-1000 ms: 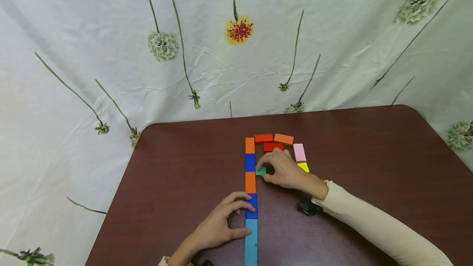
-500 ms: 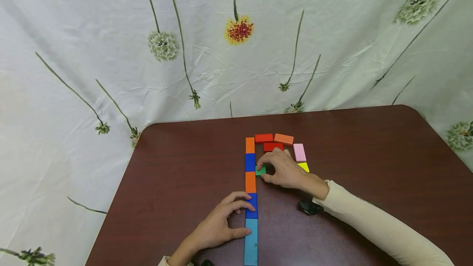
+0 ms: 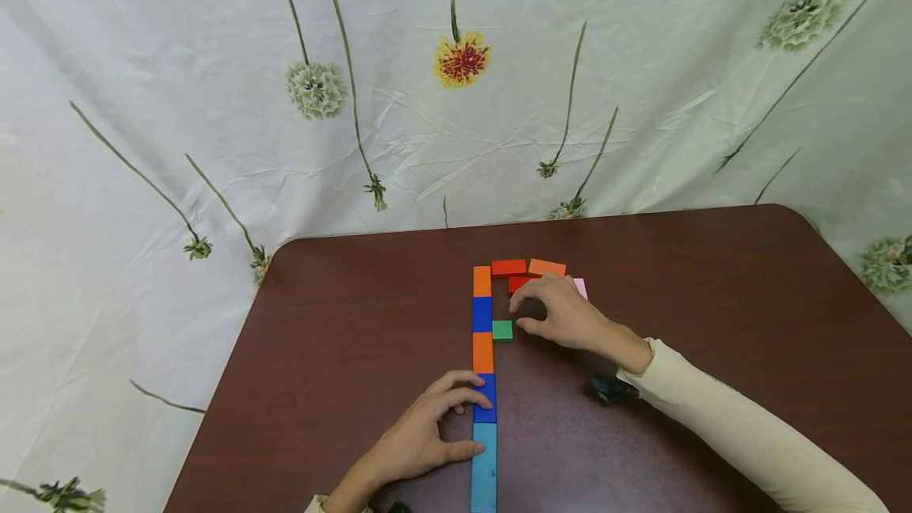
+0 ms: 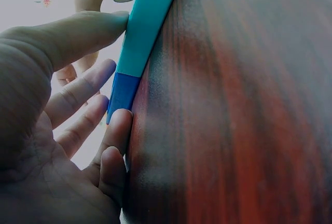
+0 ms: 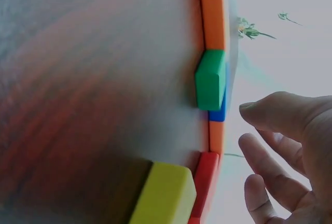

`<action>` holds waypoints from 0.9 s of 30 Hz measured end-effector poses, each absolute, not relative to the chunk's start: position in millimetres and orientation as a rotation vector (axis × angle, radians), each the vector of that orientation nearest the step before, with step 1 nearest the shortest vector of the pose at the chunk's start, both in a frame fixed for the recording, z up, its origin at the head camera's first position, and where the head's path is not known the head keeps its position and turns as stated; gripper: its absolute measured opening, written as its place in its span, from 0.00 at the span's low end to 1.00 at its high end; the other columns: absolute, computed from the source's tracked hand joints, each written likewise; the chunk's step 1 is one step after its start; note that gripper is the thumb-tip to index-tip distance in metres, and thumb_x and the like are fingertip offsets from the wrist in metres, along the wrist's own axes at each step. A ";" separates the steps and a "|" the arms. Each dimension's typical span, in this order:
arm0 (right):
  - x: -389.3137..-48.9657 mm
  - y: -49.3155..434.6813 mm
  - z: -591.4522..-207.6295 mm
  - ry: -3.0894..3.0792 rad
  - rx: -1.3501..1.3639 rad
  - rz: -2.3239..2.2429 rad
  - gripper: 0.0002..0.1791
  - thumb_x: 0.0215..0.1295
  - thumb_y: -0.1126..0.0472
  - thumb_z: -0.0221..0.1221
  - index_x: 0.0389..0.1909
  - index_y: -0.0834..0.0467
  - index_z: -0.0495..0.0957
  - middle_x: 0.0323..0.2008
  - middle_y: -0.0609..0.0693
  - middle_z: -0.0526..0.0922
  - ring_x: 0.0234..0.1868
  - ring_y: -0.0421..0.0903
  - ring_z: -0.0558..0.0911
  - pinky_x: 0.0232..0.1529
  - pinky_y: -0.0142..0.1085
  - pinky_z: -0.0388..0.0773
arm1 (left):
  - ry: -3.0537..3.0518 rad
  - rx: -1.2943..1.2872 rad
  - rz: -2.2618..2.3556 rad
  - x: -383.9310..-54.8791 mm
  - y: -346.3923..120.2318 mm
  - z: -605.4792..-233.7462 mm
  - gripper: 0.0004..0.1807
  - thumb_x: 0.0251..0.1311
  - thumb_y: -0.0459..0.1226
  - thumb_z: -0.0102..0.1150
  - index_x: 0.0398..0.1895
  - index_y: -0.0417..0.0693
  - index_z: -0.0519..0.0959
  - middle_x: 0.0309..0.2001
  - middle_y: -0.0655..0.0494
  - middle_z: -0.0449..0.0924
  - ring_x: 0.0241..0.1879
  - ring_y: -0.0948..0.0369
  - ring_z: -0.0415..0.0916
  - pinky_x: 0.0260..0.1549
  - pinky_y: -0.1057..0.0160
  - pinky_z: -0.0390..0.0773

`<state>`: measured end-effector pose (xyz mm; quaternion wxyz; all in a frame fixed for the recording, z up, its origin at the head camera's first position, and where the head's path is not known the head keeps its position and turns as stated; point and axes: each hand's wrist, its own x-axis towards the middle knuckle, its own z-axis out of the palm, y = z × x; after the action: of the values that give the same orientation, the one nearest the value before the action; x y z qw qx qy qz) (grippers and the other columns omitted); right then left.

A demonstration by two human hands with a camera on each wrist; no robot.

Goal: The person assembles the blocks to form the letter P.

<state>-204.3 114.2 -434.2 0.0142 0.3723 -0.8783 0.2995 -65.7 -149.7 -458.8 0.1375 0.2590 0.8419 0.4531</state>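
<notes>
A straight column of flat blocks runs up the table: teal [image 3: 484,473], dark blue [image 3: 485,413], orange [image 3: 483,352], blue [image 3: 482,313] and orange. My left hand [image 3: 427,427] rests along it, fingertips on the dark blue block and thumb at the teal block's edge. A small green block [image 3: 502,330] lies against the column's right side. Just beyond it my right hand [image 3: 566,317] hovers with loosely bent fingers and nothing between them. A yellow block [image 5: 165,193] shows in the right wrist view, but the right hand hides it in the head view.
Beside the column's far end lie a red block [image 3: 509,267], an orange-red block [image 3: 547,267] and a second red block [image 3: 521,284]. A pink block [image 3: 581,287] is partly covered by the right hand. A flower-printed cloth [image 3: 399,117] hangs behind the dark wooden table [image 3: 356,323].
My right hand has let go of the green block and moved a little to the right and away, now overlapping the pink and yellow blocks. The left hand keeps its place.
</notes>
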 end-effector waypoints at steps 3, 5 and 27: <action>-206.5 116.6 -430.9 -2.749 1.129 0.959 0.09 0.59 0.62 0.70 0.41 0.54 0.84 0.44 0.45 0.87 0.47 0.48 0.79 0.48 0.44 0.66 | 2.436 0.737 1.303 -65.9 -149.5 -458.9 0.20 0.58 0.45 0.72 0.53 0.63 0.80 0.67 0.61 0.67 0.57 0.62 0.70 0.53 0.65 0.75; -208.5 118.3 -428.3 -2.770 1.099 0.975 0.10 0.59 0.62 0.70 0.42 0.54 0.85 0.45 0.45 0.87 0.47 0.49 0.78 0.46 0.45 0.62 | 2.433 0.724 1.300 -66.1 -149.2 -458.9 0.20 0.57 0.45 0.72 0.53 0.63 0.79 0.67 0.62 0.67 0.56 0.63 0.70 0.53 0.65 0.75; -247.2 127.5 -420.9 -3.047 0.861 1.099 0.13 0.63 0.71 0.63 0.47 0.59 0.84 0.48 0.59 0.82 0.31 0.48 0.68 0.35 0.39 0.62 | 2.445 0.731 1.301 -65.8 -149.4 -460.7 0.21 0.56 0.43 0.74 0.53 0.62 0.80 0.67 0.63 0.67 0.56 0.64 0.70 0.53 0.66 0.75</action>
<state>-247.2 127.5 -420.9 -0.1051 0.2555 -0.9040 0.3262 -65.8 -149.4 -460.7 0.1382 0.2528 0.8454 0.4498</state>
